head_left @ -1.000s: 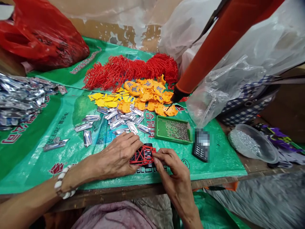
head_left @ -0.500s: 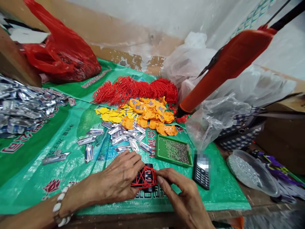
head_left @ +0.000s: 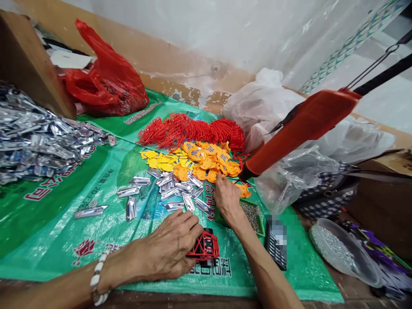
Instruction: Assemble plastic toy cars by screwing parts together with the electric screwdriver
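Observation:
My left hand [head_left: 174,246] is closed around one end of a small toy vehicle body [head_left: 207,246], black with a red lattice frame, low over the green sheet. Its right end shows beyond my fingers. My right hand [head_left: 228,197] reaches out over the green tray [head_left: 262,227], fingers drawn together at the near edge of the pile of orange plastic pieces [head_left: 199,156]. They pinch an orange piece there, with the fingertips partly hidden. In the tray lie many tiny metal screws [head_left: 249,213], half covered by my wrist. A red powered screwdriver [head_left: 302,128] hangs slanted, its tip beside the orange pile.
Yellow pieces [head_left: 161,159], silver-blue pieces [head_left: 175,189] and red lattice frames [head_left: 193,131] lie on the green sheet [head_left: 128,257]. A larger silver heap [head_left: 41,137] is at left, near a red bag [head_left: 119,86]. A keypad phone [head_left: 277,246] and clear bowl [head_left: 344,253] stand right.
My right hand has left the toy vehicle body and moved forward over the tray to the orange pieces. My left hand still holds the body. The camera view has shifted slightly.

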Action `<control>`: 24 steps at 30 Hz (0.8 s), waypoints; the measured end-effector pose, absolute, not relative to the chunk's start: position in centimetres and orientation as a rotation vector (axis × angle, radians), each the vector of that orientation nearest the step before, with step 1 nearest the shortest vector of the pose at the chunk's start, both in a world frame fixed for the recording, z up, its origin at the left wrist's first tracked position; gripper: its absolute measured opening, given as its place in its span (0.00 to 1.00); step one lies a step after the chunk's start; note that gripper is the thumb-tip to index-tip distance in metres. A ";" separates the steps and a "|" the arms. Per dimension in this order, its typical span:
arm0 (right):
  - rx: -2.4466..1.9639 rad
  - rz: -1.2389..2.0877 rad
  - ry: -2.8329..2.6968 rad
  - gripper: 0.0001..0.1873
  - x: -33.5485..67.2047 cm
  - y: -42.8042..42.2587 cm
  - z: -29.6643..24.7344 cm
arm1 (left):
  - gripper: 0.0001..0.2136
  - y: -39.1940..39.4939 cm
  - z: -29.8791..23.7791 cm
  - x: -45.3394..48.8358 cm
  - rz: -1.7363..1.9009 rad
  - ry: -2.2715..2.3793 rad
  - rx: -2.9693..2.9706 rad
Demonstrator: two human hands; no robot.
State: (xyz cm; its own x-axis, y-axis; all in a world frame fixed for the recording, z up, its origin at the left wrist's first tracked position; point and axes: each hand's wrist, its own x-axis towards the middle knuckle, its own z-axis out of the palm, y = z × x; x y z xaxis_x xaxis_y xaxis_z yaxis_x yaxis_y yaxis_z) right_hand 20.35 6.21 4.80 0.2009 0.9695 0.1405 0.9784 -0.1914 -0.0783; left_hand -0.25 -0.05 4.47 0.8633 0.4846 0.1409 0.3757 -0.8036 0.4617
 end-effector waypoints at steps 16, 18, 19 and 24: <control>-1.582 0.453 -1.251 0.13 20.2 -3.3 8.0 | 0.20 0.0 3.8 0.0 0.361 0.642 2.683; -1.574 0.511 -1.033 0.12 20.8 -6.8 7.7 | 0.20 0.1 3.8 0.1 0.359 0.636 2.681; -1.604 0.512 -0.950 0.12 21.1 -8.3 7.3 | 0.19 0.2 3.6 0.1 0.378 0.634 2.684; -1.799 0.429 -1.012 0.12 21.6 -12.5 3.6 | 0.17 0.4 2.1 -0.6 0.581 0.580 2.753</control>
